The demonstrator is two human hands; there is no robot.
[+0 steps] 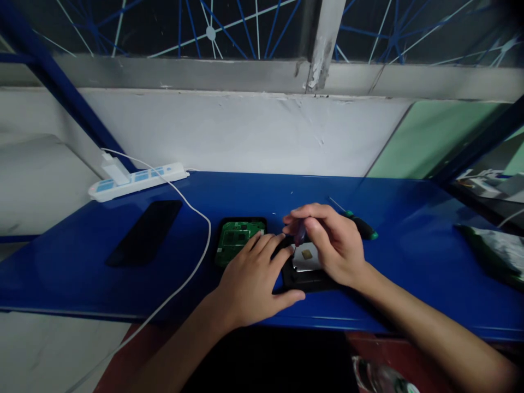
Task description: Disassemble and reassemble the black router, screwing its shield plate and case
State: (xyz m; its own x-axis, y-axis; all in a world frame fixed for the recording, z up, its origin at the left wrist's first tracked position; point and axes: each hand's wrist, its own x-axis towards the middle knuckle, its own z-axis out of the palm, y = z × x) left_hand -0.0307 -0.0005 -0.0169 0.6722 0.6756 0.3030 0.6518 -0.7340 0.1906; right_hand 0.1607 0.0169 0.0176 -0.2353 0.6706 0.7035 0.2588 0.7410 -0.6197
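Note:
My right hand is closed around the dark purplish handle of a small screwdriver, which points down. Its tip meets the edge of a silver metal plate set in a black plastic casing. Across the casing's left side lies my left hand, palm down, fingers stretched out, with fingertips near the screwdriver tip. Partly under that hand, to the left, a green circuit board sits in a second black housing. Whether the left fingertips press on the casing is hard to see.
Behind my right hand lies a green-and-black screwdriver. On the left are a black phone-like slab, a white power strip and a white cable running over the blue table. A silver-green bag lies far right; a clear bottle is below.

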